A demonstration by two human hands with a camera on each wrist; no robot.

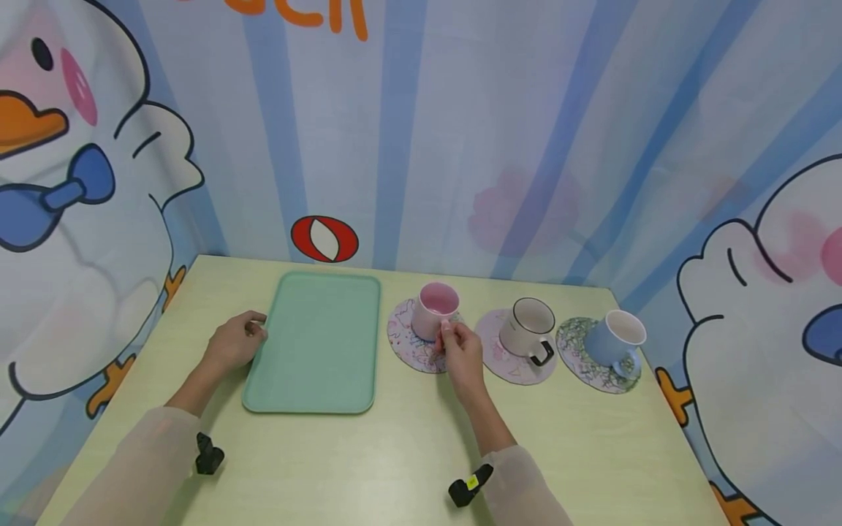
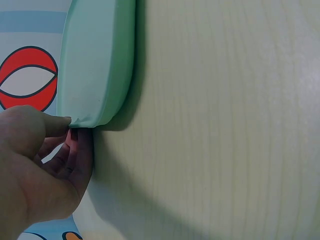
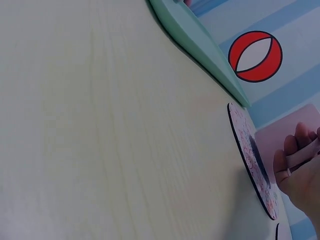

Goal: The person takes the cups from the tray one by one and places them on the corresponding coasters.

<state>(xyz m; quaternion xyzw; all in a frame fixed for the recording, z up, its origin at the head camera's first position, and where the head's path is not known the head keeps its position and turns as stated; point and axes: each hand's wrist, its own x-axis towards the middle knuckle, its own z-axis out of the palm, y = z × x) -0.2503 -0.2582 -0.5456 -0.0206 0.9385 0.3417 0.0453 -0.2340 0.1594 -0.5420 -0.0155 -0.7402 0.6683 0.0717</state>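
In the head view, a pink mug [image 1: 427,324] is over a round patterned coaster [image 1: 402,342]; I cannot tell whether its base touches. My right hand [image 1: 465,361] pinches its handle between thumb and fingers. The right wrist view catches this hand [image 3: 302,172] at the right edge, beside the pink mug [image 3: 282,132]. To the left lies a mint-green rectangular tray [image 1: 319,343]. Its left rim is pinched by my left hand [image 1: 232,342]. Up close, the left wrist view has the thumb on top of the tray [image 2: 92,65] rim and the fingers below.
Right of the pink mug, a white mug [image 1: 520,337] with a black rim stands on a pink coaster [image 1: 501,365]. Farther right, a blue mug [image 1: 607,342] stands on a green floral coaster [image 1: 579,358]. Behind the pale wooden table [image 1: 342,467] hangs a striped cartoon curtain [image 1: 447,146].
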